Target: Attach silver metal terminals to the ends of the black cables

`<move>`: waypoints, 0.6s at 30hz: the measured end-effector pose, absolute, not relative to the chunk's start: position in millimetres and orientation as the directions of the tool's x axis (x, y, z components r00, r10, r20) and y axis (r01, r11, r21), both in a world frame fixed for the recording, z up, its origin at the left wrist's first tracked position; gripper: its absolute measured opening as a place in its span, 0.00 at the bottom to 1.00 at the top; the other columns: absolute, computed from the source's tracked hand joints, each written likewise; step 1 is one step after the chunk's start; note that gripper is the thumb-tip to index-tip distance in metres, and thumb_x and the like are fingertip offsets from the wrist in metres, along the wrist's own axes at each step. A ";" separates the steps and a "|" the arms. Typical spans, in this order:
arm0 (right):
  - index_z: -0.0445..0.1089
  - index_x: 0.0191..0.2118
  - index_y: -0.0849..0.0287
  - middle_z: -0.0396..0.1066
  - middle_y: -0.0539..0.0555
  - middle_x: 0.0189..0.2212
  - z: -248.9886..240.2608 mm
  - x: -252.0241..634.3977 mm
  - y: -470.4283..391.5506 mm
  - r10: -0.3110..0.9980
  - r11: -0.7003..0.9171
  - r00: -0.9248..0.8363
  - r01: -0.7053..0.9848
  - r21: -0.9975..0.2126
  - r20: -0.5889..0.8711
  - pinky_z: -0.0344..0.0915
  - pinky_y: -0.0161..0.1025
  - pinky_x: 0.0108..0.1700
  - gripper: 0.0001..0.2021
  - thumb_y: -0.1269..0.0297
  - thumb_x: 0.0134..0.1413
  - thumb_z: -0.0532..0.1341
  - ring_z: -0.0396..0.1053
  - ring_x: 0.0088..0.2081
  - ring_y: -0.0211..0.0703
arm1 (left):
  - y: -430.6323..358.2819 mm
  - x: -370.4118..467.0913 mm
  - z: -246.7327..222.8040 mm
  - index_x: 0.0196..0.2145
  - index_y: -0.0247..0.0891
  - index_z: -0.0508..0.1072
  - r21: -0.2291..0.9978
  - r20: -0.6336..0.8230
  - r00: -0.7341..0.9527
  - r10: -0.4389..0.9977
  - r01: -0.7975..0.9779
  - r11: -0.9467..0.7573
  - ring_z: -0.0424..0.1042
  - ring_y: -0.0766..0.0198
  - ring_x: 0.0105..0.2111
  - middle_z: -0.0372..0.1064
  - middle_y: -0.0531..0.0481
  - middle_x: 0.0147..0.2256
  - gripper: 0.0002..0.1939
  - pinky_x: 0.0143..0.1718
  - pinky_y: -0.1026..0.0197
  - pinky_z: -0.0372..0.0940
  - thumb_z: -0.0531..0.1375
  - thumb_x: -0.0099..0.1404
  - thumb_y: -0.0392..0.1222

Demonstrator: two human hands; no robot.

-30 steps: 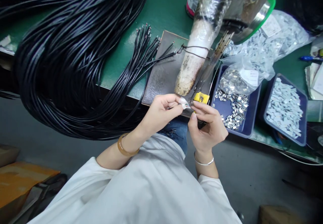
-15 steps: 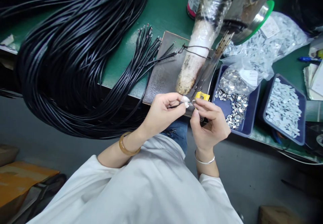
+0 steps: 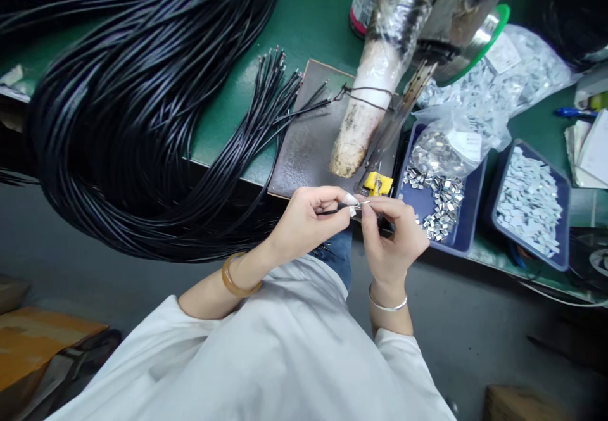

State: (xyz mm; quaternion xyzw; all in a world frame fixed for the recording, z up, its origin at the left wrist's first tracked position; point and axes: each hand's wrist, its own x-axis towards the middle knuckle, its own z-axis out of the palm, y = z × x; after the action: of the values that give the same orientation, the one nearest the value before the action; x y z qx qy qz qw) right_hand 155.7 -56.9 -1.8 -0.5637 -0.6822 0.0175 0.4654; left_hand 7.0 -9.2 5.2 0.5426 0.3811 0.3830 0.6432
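My left hand [image 3: 304, 225] pinches a black cable [image 3: 335, 210] close to its end, with white tape wrapped on a fingertip and thumb. My right hand [image 3: 394, 231] meets it from the other side, thumb and forefinger closed on the thin bare wire end [image 3: 365, 202]. Whether a small metal part is also between those fingers, I cannot tell. Just beyond the fingertips sits a yellow-wrapped fixture [image 3: 379, 183] at the front of a brown metal plate [image 3: 304, 155]. Stripped ends of a cable bundle [image 3: 266, 104] lie at the plate's left.
A thick mass of black cables [image 3: 118, 136] hangs over the table's front edge. A plastic-wrapped duct [image 3: 365, 104] slopes down over the plate. On the right stand a blue tray of small metal pieces [image 3: 444, 206], another tray of pale pieces [image 3: 529, 206] and plastic bags [image 3: 503, 79].
Both hands have come slightly toward my body, away from the yellow-wrapped fixture, which now shows more fully. The right fingers have closed up nearer the wire end.
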 end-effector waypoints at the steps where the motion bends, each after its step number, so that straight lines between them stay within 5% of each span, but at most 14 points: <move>1: 0.69 0.41 0.55 0.79 0.50 0.36 -1.0 156.2 -57.7 0.782 0.363 0.055 0.770 -0.525 0.621 0.76 0.34 0.43 0.10 0.77 0.56 0.65 0.79 0.40 0.37 | -11.4 6.5 4.0 0.31 0.32 0.77 0.992 -0.076 0.411 0.909 -0.059 0.110 0.49 0.75 0.20 0.53 0.59 0.19 0.04 0.20 0.69 0.47 0.62 0.59 0.35; 7: 0.70 0.40 0.55 0.78 0.49 0.34 -4.9 152.3 -61.5 0.704 0.426 0.028 0.783 -0.454 0.709 0.75 0.35 0.41 0.11 0.78 0.55 0.65 0.79 0.38 0.38 | -19.3 2.6 -2.9 0.30 0.31 0.76 0.995 -0.065 0.404 0.913 -0.037 0.087 0.61 0.73 0.22 0.66 0.52 0.22 0.06 0.23 0.69 0.59 0.63 0.62 0.38; 9: 0.69 0.38 0.55 0.76 0.47 0.31 -5.5 150.5 -61.2 0.733 0.398 0.140 0.705 -0.587 0.666 0.74 0.34 0.39 0.09 0.76 0.55 0.65 0.78 0.35 0.36 | -20.5 1.5 -2.9 0.31 0.32 0.77 0.995 -0.037 0.374 0.927 -0.074 0.070 0.66 0.71 0.23 0.71 0.50 0.24 0.06 0.25 0.69 0.62 0.63 0.62 0.38; 13: 0.68 0.35 0.55 0.72 0.44 0.28 1.0 149.3 -60.5 0.903 0.211 0.241 0.473 -0.855 0.355 0.72 0.31 0.32 0.04 0.70 0.60 0.64 0.74 0.29 0.33 | -23.4 -0.9 -1.3 0.32 0.32 0.77 0.992 0.056 0.320 0.946 -0.124 -0.017 0.71 0.69 0.26 0.74 0.49 0.27 0.04 0.27 0.70 0.65 0.63 0.61 0.36; 15: 0.71 0.35 0.54 0.72 0.45 0.29 6.0 149.3 -61.4 0.896 0.214 0.219 0.547 -0.809 0.385 0.71 0.32 0.33 0.03 0.70 0.59 0.64 0.73 0.30 0.34 | -24.1 -1.9 -0.2 0.32 0.33 0.77 0.994 0.072 0.326 0.943 -0.096 -0.043 0.64 0.73 0.22 0.68 0.54 0.23 0.04 0.23 0.72 0.60 0.62 0.60 0.35; 18: 0.75 0.40 0.52 0.73 0.47 0.31 10.1 149.4 -65.7 0.814 0.289 0.127 0.758 -0.584 0.567 0.70 0.33 0.36 0.08 0.73 0.57 0.66 0.72 0.33 0.34 | -23.2 -2.8 1.3 0.31 0.33 0.75 0.996 0.093 0.328 0.940 -0.044 -0.083 0.50 0.77 0.18 0.54 0.61 0.18 0.02 0.18 0.73 0.50 0.61 0.59 0.32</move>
State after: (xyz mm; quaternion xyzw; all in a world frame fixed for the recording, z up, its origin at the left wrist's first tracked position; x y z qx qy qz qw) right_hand 149.4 -65.7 10.1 -0.5955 -0.6601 0.0305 0.4569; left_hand -2.8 -23.2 1.3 0.5910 0.3790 0.4384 0.5612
